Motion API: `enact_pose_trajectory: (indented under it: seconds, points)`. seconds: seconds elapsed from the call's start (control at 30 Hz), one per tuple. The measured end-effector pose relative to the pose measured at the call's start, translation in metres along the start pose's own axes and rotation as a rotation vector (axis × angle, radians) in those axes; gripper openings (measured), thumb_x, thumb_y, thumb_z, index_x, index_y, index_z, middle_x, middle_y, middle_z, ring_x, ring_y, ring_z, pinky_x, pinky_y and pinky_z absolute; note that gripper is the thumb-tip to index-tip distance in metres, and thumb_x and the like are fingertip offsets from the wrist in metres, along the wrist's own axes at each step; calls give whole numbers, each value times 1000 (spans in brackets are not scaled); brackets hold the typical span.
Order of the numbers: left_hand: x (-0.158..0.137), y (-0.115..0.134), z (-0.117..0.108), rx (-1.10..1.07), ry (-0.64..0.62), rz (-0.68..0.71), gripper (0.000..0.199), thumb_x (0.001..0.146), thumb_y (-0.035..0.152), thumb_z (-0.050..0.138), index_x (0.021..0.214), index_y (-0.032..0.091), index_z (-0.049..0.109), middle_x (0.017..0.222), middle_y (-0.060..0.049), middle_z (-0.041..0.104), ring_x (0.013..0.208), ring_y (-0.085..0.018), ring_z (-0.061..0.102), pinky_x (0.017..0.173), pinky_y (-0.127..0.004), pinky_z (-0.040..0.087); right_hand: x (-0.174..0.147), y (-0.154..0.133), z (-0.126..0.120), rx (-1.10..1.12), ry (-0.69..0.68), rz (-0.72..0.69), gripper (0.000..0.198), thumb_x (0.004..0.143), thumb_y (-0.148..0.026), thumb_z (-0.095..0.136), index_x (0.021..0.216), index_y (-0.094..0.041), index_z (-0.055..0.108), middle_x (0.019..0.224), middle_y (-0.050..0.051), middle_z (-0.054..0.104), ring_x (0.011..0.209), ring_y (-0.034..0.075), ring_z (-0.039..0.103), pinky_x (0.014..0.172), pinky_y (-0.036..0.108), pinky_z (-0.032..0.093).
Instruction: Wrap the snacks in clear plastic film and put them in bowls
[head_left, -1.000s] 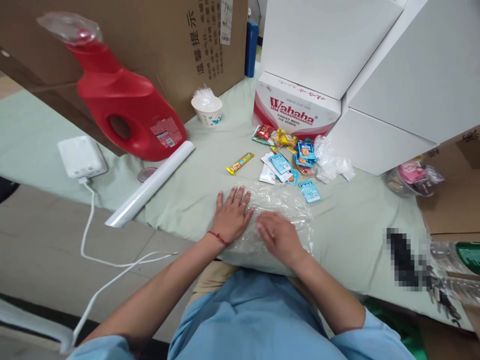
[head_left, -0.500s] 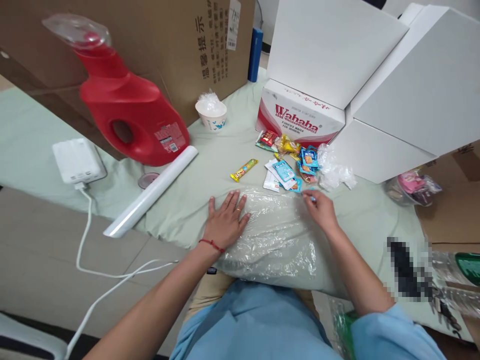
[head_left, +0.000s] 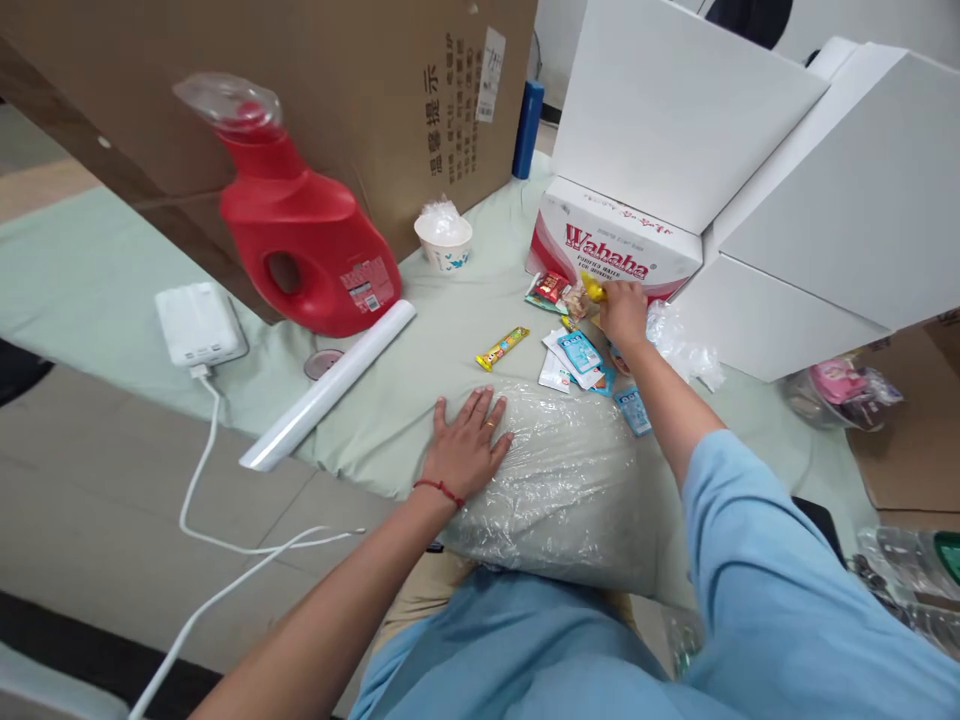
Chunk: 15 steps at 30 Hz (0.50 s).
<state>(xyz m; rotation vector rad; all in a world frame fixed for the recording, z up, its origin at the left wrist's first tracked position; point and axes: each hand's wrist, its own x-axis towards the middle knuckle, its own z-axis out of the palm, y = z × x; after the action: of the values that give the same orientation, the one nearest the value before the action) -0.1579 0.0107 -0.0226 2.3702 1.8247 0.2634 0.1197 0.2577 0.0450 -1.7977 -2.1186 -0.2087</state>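
My left hand lies flat with fingers spread on the left edge of a clear plastic sheet, which is spread over the cloth. Farther off, my right hand closes on a yellow-wrapped snack among the packets in front of the white carton. Left of it lie a red packet and a small tan pack. Nearer are blue-and-white sachets, and a single blue packet rests by the sheet's upper right edge. A yellow snack bar lies apart, above my left hand.
At the left stand a red jug and a white power bank with a cable, beside a white roll. A paper cup holds crumpled plastic. The Wahaba carton stands behind the packets; a clear bag lies right of them.
My right hand has left the blue packet beside the plastic sheet, reached forward to the pile and gripped a yellow-wrapped snack. My left hand stays flat on the sheet. The view has shifted slightly.
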Motion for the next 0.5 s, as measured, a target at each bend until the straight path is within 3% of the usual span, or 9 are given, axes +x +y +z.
enact_pose_trajectory:
  seconds: [0.07,0.13,0.3,0.37,0.43,0.5]
  points:
    - [0,0,1,-6,9,3,60,106,50,31,161,26,38,172,-9,29,158,-28,27,128,-66,0,-17,7,-18,220,55,30,46,95,-26,48,140,-15,57,129,16,67,117,32,55,101,48,45]
    - [0,-1,0,-14,15,7,60,106,49,31,161,26,38,172,-9,28,158,-28,27,128,-66,-1,-46,10,-40,482,-49,18,51,97,-36,49,144,-18,55,124,11,70,108,28,62,96,44,50]
    - [1,0,-3,-27,7,12,59,106,47,32,161,26,39,171,-11,30,157,-31,30,126,-70,2,-141,-19,-78,871,-782,-204,45,96,-48,57,132,-25,71,121,3,75,107,23,69,95,37,54]
    - [1,0,-3,-24,2,13,60,105,47,33,161,26,38,170,-12,31,157,-33,31,125,-71,3,-167,-40,-77,917,-944,-337,40,101,-44,52,131,-26,71,118,2,77,104,21,71,94,35,55]
    - [1,2,-4,-19,1,10,61,105,47,32,161,24,38,170,-13,30,157,-33,31,125,-72,4,-182,-59,-71,825,-907,-416,37,105,-38,48,131,-23,71,113,4,78,101,21,71,93,35,55]
    - [1,3,-4,-16,2,1,60,106,48,31,161,24,38,171,-12,29,157,-32,31,126,-70,3,-190,-73,-67,619,-717,-393,36,106,-32,47,130,-19,70,114,10,76,104,24,68,98,40,53]
